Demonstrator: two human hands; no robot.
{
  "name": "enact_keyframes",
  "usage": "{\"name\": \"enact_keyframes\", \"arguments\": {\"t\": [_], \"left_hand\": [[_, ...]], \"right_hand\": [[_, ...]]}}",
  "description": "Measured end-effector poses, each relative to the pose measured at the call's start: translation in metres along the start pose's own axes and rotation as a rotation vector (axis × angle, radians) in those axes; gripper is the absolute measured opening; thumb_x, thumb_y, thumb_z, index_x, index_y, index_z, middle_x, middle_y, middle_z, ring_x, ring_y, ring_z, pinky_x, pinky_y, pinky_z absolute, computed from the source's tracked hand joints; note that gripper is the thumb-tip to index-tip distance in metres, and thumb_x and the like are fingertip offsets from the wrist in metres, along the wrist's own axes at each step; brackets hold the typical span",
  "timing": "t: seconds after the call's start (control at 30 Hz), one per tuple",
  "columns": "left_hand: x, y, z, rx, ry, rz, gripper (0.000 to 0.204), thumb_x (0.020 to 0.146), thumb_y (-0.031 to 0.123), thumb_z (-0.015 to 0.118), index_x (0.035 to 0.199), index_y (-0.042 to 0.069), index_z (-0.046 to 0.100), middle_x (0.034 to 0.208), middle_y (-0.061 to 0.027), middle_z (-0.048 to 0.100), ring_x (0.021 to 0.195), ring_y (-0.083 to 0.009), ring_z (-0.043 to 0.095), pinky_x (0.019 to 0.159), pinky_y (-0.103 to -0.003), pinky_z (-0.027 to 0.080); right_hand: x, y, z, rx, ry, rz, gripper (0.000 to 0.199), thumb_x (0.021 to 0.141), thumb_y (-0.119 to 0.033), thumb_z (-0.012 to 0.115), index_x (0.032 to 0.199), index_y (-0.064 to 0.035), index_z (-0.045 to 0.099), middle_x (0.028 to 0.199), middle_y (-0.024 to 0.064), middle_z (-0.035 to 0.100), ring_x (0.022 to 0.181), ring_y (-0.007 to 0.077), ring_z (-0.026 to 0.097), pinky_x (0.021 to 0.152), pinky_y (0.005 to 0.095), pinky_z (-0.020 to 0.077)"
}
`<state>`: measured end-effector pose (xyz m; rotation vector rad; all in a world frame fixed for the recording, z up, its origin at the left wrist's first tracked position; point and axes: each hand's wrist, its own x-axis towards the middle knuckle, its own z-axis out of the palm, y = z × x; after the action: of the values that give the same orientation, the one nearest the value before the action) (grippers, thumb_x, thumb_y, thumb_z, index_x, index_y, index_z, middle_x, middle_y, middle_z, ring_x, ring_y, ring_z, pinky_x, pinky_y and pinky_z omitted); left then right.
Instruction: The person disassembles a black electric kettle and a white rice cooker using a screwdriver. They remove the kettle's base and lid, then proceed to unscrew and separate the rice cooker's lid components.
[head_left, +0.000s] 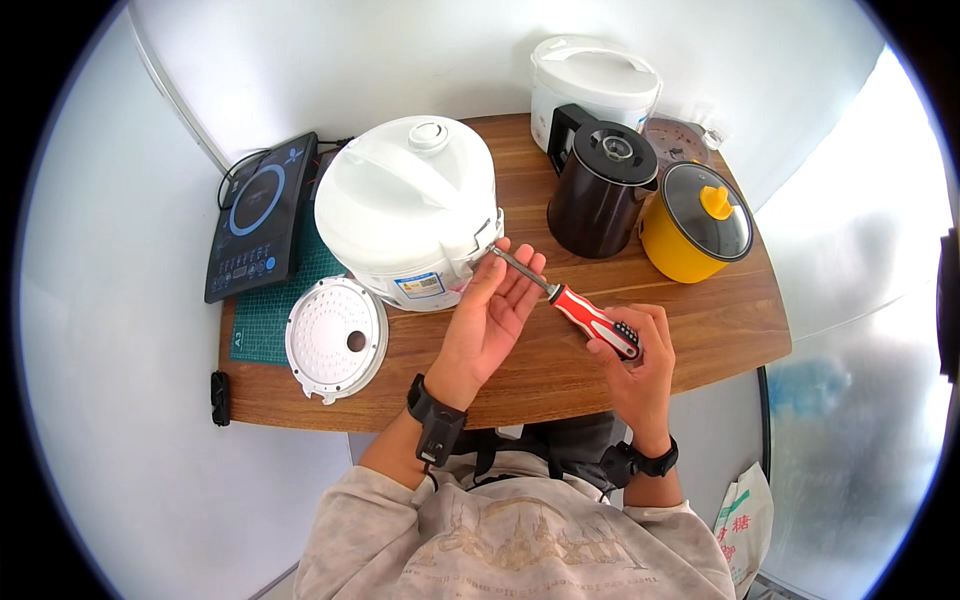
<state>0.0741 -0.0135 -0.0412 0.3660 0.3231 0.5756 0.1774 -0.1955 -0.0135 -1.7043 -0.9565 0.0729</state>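
Observation:
A red and white screwdriver (597,322) is gripped by its handle in my right hand (642,365). Its metal shaft points up and left to the side latch of a white rice cooker (405,195), which has a domed lid and a round vent. My left hand (492,322) is palm up beside the latch, fingers apart and slightly curved around the screwdriver's tip. The shaft crosses those fingertips; whether the tip sits in a screw is too small to tell. In front of the cooker lies a round white perforated inner lid (337,338).
An induction cooktop (262,215) leans at the left on a green cutting mat (262,328). Behind my right hand stand a dark kettle (598,205), a yellow pot (680,245) with a glass lid, and another white cooker (595,80). The wooden table (720,325) has a curved front edge.

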Motion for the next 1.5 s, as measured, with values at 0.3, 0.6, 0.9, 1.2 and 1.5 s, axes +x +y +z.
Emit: {"name": "enact_keyframes", "arguments": {"t": [0.3,0.6,0.9,1.2,1.5], "left_hand": [[-0.004,0.005,0.004,0.058,-0.003,-0.013,0.037,0.103,0.014,0.058,0.140,0.009,0.053,0.138,-0.0098,0.059,0.135,-0.0271,0.053,0.114,-0.042,0.046],[-0.005,0.001,-0.003,0.080,-0.073,-0.066,0.037,0.105,0.027,0.057,0.138,0.010,0.054,0.137,-0.0095,0.062,0.135,-0.0280,0.053,0.113,-0.044,0.046],[-0.007,0.002,-0.015,0.409,-0.065,-0.014,0.026,0.105,0.028,0.059,0.119,0.008,0.067,0.123,-0.0093,0.069,0.119,-0.0242,0.065,0.103,-0.038,0.053],[-0.023,0.009,-0.058,1.817,-0.187,0.416,0.020,0.094,0.011,0.069,0.112,0.003,0.073,0.097,-0.0096,0.060,0.088,-0.0247,0.063,0.078,-0.036,0.051],[-0.026,0.023,-0.075,1.974,-0.258,0.293,0.017,0.090,0.010,0.071,0.105,0.006,0.074,0.094,-0.0118,0.064,0.080,-0.0294,0.064,0.074,-0.038,0.052]], "right_hand": [[-0.004,0.008,-0.001,0.006,0.008,0.011,0.032,0.083,-0.008,0.081,0.112,-0.0053,0.067,0.108,0.0097,0.057,0.090,0.0223,0.061,0.077,0.0317,0.0511],[-0.014,0.016,-0.008,0.043,-0.016,0.086,0.031,0.084,-0.005,0.079,0.112,-0.0048,0.066,0.107,0.0095,0.056,0.089,0.0219,0.060,0.076,0.0312,0.0502],[-0.027,0.023,-0.030,0.030,-0.059,0.116,0.031,0.085,-0.005,0.078,0.113,-0.0043,0.066,0.110,0.0105,0.058,0.095,0.0242,0.062,0.082,0.0313,0.0507],[-0.027,0.049,-0.048,-0.009,0.021,0.177,0.022,0.092,-0.007,0.071,0.113,-0.0040,0.065,0.109,0.0097,0.059,0.092,0.0213,0.062,0.080,0.0302,0.0497],[-0.017,0.102,-0.049,-0.194,0.143,0.196,0.017,0.096,-0.009,0.066,0.111,-0.0022,0.063,0.101,0.0081,0.061,0.089,0.0182,0.060,0.083,0.0299,0.0481]]}}
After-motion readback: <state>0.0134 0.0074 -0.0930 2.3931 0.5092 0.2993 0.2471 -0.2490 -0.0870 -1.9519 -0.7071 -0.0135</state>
